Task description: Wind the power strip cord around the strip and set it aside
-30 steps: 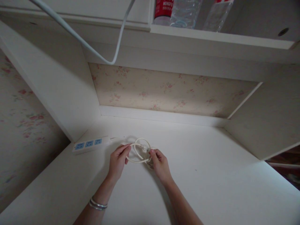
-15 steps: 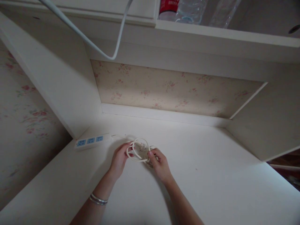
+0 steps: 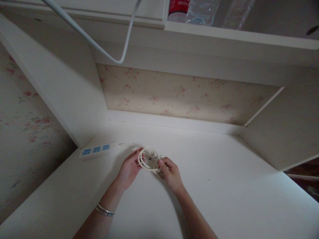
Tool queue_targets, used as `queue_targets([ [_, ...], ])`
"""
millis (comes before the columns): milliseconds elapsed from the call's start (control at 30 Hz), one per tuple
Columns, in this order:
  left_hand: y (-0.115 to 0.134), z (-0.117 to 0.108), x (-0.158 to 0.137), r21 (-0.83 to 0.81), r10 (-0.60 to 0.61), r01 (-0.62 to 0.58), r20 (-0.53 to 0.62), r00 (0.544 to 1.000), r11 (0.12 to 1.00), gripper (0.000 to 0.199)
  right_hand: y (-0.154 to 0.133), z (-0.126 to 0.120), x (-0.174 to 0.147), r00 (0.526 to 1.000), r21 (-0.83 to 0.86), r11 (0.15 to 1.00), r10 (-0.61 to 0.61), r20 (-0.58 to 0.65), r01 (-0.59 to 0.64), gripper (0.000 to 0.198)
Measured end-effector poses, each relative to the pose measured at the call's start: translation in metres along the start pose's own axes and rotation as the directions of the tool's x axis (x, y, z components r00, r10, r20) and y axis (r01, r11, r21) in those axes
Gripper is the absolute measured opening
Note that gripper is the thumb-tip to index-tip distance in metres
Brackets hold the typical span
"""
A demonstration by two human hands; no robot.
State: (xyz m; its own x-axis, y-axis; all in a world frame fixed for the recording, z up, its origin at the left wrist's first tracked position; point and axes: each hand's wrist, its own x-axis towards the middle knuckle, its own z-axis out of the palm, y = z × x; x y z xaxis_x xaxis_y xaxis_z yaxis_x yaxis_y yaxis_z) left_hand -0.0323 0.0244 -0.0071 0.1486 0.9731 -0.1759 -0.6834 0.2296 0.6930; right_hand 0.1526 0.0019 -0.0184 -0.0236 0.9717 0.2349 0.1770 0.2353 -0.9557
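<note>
A white power cord [image 3: 149, 170] is wound into loose loops between my two hands, above the white desktop. With thumb and fingers pinched, my right hand [image 3: 171, 176] grips the right side of the loops. My left hand [image 3: 129, 169] has its fingers curled round the left side of the coil, the fingertips partly behind it. Some loops near the right fingers are hidden by that hand. From the coil, the cord leads left to a white power strip [image 3: 99, 153] with blue socket faces, lying flat on the desktop.
White side panels [image 3: 281, 126] and a back ledge [image 3: 174, 122] border the desktop [image 3: 214, 205]. Overhead, a shelf [image 3: 224, 33] holds plastic bottles [image 3: 201, 13], one with a red label [image 3: 178, 6]. A bent white bar [image 3: 99, 48] hangs across the upper left.
The loops have shifted slightly right and closed up a little. My left hand has turned a bit, its fingers straighter along the coil. My right hand has barely moved.
</note>
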Motion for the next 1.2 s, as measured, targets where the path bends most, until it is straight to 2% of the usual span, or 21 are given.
queue_targets([
  [200,-0.002,0.001,0.001,0.040,-0.010,0.010,-0.011,1.000,0.999,0.016,-0.003,0.000,0.000,0.999,-0.041,0.999,-0.033,0.017,0.034,0.032],
  [367,-0.001,0.002,0.000,0.143,0.064,-0.057,-0.043,0.997,0.988,0.018,-0.003,0.000,0.000,0.999,-0.045,0.998,-0.048,0.021,0.048,0.032],
  [533,-0.001,0.002,-0.001,0.200,0.055,-0.046,-0.041,0.998,0.979,0.024,-0.001,0.001,0.001,0.998,-0.044,0.997,-0.056,0.016,0.057,0.031],
  [900,-0.002,0.007,-0.006,0.420,0.124,-0.106,-0.015,0.992,0.901,0.028,-0.004,0.000,0.002,0.998,-0.016,0.999,-0.051,0.037,0.051,0.039],
  [967,-0.004,0.007,-0.005,0.477,0.184,-0.152,-0.021,0.983,0.866,0.028,-0.004,-0.001,0.002,1.000,0.034,0.999,-0.014,0.003,0.014,0.042],
  [1100,-0.013,0.004,-0.004,0.648,0.341,-0.257,-0.005,0.940,0.717,0.031,-0.001,-0.005,0.004,0.983,0.115,0.991,0.090,-0.159,-0.072,0.040],
  [1200,-0.018,0.002,-0.003,0.688,0.406,-0.317,0.035,0.913,0.653,0.033,-0.001,-0.012,0.006,0.981,0.079,0.994,0.087,-0.171,-0.075,0.037],
])
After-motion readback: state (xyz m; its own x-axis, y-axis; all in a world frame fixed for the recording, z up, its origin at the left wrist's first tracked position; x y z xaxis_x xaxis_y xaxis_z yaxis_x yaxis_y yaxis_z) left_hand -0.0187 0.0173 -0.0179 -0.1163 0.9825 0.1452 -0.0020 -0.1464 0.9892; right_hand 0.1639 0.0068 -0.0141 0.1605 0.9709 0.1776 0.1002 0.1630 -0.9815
